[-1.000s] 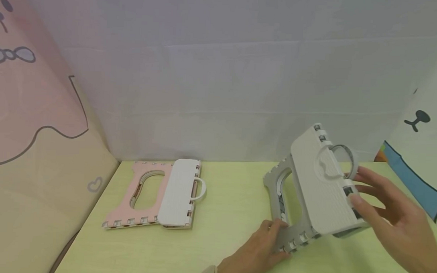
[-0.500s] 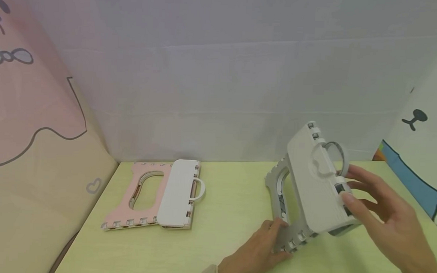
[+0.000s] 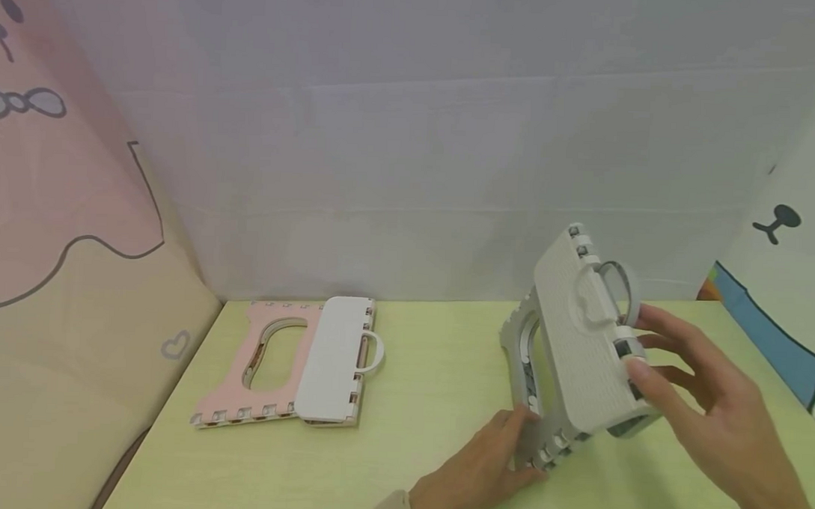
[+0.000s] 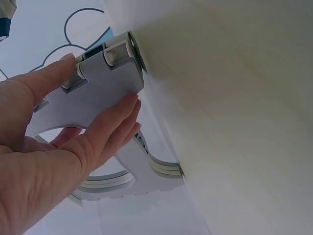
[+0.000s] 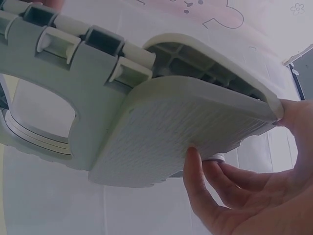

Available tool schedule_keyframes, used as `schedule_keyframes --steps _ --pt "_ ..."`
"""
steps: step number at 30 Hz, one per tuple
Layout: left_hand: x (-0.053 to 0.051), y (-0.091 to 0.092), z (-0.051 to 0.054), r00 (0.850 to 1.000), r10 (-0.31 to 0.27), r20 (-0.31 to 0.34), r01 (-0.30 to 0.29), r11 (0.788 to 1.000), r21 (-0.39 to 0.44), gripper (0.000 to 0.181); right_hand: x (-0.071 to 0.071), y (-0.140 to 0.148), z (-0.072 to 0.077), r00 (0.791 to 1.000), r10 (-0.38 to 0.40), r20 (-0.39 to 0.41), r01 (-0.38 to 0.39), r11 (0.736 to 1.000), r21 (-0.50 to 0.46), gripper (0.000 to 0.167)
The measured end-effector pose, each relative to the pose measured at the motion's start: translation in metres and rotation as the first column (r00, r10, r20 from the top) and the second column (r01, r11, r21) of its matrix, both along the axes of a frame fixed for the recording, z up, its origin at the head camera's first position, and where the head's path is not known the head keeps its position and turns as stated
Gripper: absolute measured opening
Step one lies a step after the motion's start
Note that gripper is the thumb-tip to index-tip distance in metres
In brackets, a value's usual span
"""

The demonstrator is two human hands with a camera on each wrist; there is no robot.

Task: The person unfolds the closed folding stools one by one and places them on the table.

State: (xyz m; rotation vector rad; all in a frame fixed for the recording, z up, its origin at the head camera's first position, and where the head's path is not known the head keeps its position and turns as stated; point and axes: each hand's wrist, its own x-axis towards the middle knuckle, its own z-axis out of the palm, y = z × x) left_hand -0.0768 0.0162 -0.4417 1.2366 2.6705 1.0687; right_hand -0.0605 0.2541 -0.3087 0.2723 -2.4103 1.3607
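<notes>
Grey stool held; pink stool flat

a draped booth: cartoon-print side hangings, plain backdrop, green table.

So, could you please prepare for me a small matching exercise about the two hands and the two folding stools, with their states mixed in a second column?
Column one:
1. Pink-and-white stool
2. Left hand
3. Grey-and-white stool
4. Right hand

Column two:
A. Grips the grey part of a stool
B. Is tilted up, with both hands on it
C. Touches the white part of a stool
D. Lies on the table, with no hand on it

Right pairs: 1-D, 2-A, 3-B, 4-C.
</notes>
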Motion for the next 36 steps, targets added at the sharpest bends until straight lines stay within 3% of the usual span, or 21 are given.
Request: schedule_keyframes --steps 6,16,22,27,32,36 --pt "-0.003 0.002 0.001 0.998 0.013 0.066 -0.014 1.000 0.003 0.059 0.001 -0.005 0.003 1.000 0.016 -0.013 -0.016 1.000 -0.014 0.063" --pt "0.002 0.005 0.006 0.987 0.107 0.119 -0.113 0.992 0.046 0.060 0.000 -0.008 0.004 1.000 0.010 -0.028 -0.010 1.000 -0.003 0.063" --pt "0.004 0.007 0.004 0.989 0.144 0.044 -0.146 0.988 0.058 0.057 -0.001 -0.010 0.005 1.000 0.002 -0.026 -0.002 1.000 0.003 0.062" --pt "0.006 0.008 0.001 0.991 0.130 -0.041 -0.126 0.988 0.088 0.058 -0.001 -0.012 0.006 0.999 0.007 -0.034 -0.007 1.000 0.006 0.061" --pt "0.006 0.009 0.000 0.979 0.132 -0.156 -0.117 0.988 0.102 0.059 -0.001 -0.014 0.007 0.999 0.017 -0.043 -0.016 1.000 0.008 0.060" --pt "0.004 0.010 0.001 0.974 0.129 -0.188 -0.110 0.988 0.106 0.058 -0.002 -0.016 0.008 0.999 0.002 -0.035 -0.002 1.000 0.018 0.061"
